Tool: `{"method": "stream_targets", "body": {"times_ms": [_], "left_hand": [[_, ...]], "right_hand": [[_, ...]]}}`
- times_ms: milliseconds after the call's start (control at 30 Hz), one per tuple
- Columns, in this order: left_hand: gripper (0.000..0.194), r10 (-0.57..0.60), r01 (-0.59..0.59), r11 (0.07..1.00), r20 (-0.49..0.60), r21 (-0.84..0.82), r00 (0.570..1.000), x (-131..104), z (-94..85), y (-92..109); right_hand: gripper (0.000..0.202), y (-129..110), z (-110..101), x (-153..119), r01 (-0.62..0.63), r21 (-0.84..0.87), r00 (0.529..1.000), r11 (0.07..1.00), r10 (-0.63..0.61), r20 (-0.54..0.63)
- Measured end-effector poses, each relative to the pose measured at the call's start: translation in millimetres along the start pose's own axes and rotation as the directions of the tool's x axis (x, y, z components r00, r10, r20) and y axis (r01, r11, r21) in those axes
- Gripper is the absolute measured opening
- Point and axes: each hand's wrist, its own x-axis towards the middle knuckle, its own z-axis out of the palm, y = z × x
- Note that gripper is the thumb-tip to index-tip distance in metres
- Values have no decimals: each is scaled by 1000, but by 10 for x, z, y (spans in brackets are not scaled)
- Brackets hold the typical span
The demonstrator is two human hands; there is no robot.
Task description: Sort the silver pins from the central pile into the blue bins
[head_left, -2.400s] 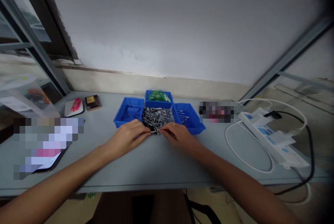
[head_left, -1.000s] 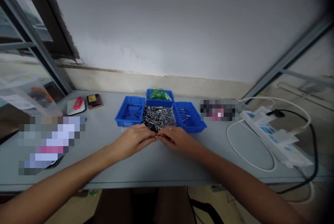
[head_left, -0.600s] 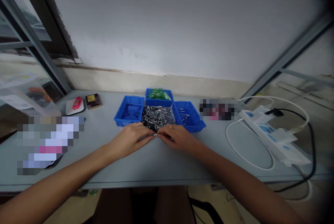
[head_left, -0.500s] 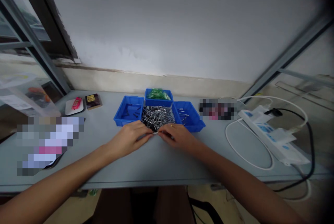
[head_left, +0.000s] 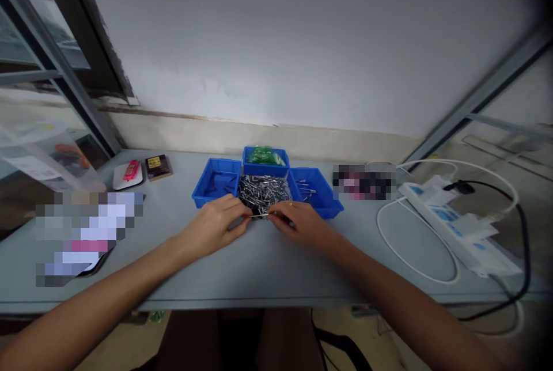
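Observation:
A thin, silvery metal rod (head_left: 259,216) runs between my two hands in front of the bins; its exact kind is too small to make out. My left hand (head_left: 222,218) pinches its left end between thumb and fingers. At the other end, the closed fingertips of my right hand (head_left: 298,221) grip it. Just beyond the fingers lies a heap of loose silvery metal pins (head_left: 264,193). A blue bin (head_left: 201,203) with a few dark slender pieces stands left of the heap. On its right, another blue bin (head_left: 332,208) holds several metal pins.
Behind the heap, a third blue bin (head_left: 265,170) contains green plastic packets (head_left: 266,155). A white power strip (head_left: 462,233) with looping cables lies at the right. At left are a blurred-out phone (head_left: 93,238), a small dark box (head_left: 158,167) and a pink item (head_left: 131,170) on a white pad.
My hands have drawn slightly apart, and more of the metal rod shows between them. The whole view has shifted a little, so the bins appear slightly farther right.

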Motion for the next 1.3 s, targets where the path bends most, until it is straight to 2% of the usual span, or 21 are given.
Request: {"method": "stream_targets", "body": {"times_ms": [267, 1300], "left_hand": [[12, 10, -11, 1000, -8, -18, 1000, -11, 16, -12], [13, 13, -13, 1000, -11, 0, 1000, -8, 18, -17]], "right_hand": [[15, -4, 21, 0, -23, -4, 997, 1000, 24, 76], [17, 26, 36, -6, -26, -12, 993, 1000, 27, 116]]}}
